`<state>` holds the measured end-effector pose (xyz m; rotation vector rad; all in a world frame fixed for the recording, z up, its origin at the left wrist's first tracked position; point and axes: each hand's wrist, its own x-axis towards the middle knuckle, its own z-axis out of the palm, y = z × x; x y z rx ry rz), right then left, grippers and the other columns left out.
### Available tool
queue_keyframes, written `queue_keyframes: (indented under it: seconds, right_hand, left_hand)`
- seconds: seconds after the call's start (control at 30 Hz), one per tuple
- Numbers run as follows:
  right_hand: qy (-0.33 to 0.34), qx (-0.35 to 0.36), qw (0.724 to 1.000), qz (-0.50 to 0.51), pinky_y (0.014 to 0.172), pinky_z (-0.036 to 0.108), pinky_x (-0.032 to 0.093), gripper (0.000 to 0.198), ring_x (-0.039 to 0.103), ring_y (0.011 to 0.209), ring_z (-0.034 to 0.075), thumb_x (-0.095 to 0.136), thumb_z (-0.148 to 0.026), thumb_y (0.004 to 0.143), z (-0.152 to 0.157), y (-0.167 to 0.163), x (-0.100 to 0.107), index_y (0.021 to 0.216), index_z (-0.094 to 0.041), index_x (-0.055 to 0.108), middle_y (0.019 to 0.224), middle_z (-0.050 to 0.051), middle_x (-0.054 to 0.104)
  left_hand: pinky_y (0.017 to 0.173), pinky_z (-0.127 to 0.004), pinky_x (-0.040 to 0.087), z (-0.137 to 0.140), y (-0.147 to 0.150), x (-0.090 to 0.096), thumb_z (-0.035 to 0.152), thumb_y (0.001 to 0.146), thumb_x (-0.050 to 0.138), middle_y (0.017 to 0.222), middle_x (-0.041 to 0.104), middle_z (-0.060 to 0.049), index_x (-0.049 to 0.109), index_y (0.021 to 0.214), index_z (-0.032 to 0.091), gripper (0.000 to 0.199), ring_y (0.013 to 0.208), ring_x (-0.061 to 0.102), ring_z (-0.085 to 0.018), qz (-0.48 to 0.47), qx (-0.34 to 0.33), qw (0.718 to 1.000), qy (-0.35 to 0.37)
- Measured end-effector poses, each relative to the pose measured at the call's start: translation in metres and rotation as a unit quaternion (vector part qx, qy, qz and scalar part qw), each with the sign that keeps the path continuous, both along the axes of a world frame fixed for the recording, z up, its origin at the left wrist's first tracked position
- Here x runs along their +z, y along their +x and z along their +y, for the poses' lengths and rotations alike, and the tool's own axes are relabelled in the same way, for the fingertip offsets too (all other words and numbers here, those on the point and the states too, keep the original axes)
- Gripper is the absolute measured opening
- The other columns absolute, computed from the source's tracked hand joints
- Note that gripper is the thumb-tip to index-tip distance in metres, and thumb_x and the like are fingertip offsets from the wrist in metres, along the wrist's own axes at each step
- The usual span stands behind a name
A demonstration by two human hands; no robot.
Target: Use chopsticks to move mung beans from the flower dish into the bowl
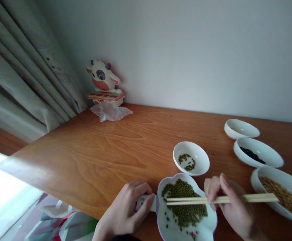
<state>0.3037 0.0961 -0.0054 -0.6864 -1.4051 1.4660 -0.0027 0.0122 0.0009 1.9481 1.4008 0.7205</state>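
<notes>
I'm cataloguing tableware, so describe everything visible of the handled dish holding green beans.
The handled dish looks like glossy white plastic, with a wavy, lilac-edged rim and small blue and pink marks inside. It faces up in front of a white bowl, its near edge out of frame. Green beans cover much of its base. The left hand grips its printed handle. Chopsticks in the right hand reach over the beans; contact is unclear.

Dish (pixel 164 222) at the near side of the desk (pixel 105 147), beans (pixel 183 190) inside, chopsticks (pixel 186 200) extending above them. Single bowl (pixel 201 160) directly behind the dish. Three-bowl row (pixel 273 158) at right. Toy (pixel 103 80) at far left; plastic bag (pixel 111 113) before it, wall (pixel 176 57) behind.
</notes>
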Motion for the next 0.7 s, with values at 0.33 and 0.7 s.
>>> queue_keyframes:
  seconds: [0.33, 0.7]
  right_hand:
    - [-0.023, -0.107, 0.987, 0.118, 0.052, 0.034, 0.04, 0.065, 0.044, 0.049, 0.015, 0.032, -0.046, 0.112, 0.018, 0.015, 0.021, 0.062, -0.022, 0.068, 0.05, 0.002, 0.046]
    - [0.115, -0.236, 0.963, 0.056, 0.056, 0.039, 0.036, 0.063, 0.046, 0.057, 0.021, 0.04, -0.05, 0.108, 0.045, 0.051, 0.025, 0.062, -0.025, 0.074, 0.049, 0.006, 0.05]
  left_hand:
    - [0.084, -0.028, 0.056, -0.007, -0.001, -0.004, 0.041, 0.109, 0.045, 0.096, 0.074, -0.005, 0.066, 0.094, 0.022, 0.033, 0.088, 0.071, -0.019, 0.052, 0.049, 0.997, 0.012]
    - [0.075, -0.026, 0.059, -0.003, 0.005, 0.008, 0.041, 0.106, 0.049, 0.088, 0.077, -0.004, 0.07, 0.09, 0.022, 0.032, 0.077, 0.074, -0.018, 0.046, 0.059, 0.995, 0.063]
